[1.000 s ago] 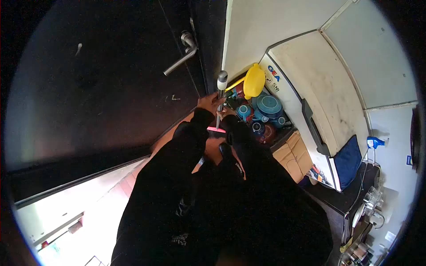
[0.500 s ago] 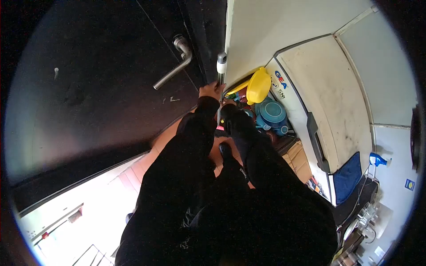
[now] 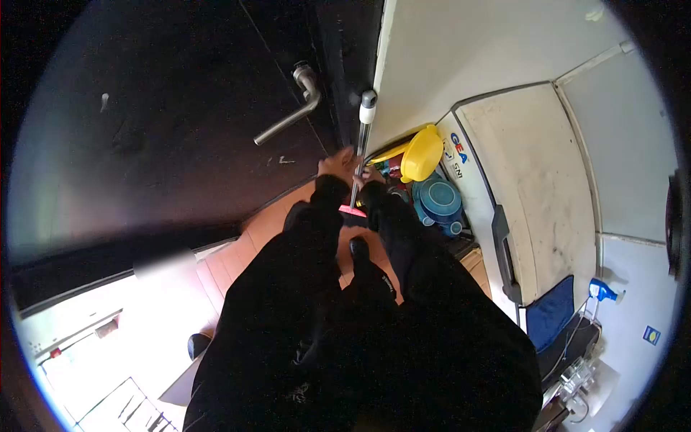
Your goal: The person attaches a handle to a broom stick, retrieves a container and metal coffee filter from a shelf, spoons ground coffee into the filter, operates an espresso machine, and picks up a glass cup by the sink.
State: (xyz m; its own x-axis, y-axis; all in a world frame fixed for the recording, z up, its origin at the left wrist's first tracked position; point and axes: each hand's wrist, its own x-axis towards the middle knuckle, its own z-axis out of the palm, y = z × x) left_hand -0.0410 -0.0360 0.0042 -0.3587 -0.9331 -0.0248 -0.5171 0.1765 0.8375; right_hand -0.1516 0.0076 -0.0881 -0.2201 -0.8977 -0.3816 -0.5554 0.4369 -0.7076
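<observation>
A broom with a metal pole (image 3: 364, 137) stands nearly upright in front of me. Its pole is topped by a grey and white grip, and at the floor end is a pink head (image 3: 353, 210) with something dark below it, perhaps bristles. My left hand (image 3: 338, 164) closes on the pole from the left side. Slightly lower, my right hand (image 3: 369, 176) grips it from the right, its fingers partly hidden by the sleeve. Close to the right hand are a yellow plastic dipper-like vessel (image 3: 422, 155) and stacked blue-green dishes (image 3: 440, 198).
A black door with a metal handle (image 3: 291, 119) stands at left. On the right is a white appliance marked GEA (image 3: 518, 180), with a blue cloth (image 3: 551, 313) on it. A blue spray bottle (image 3: 603, 290) hangs farther right. Reddish tiles (image 3: 252, 252) cover the floor.
The view has shifted, and the broom, hands and door handle appear lower in it. More of the pink head shows now. Both hands stay on the pole.
</observation>
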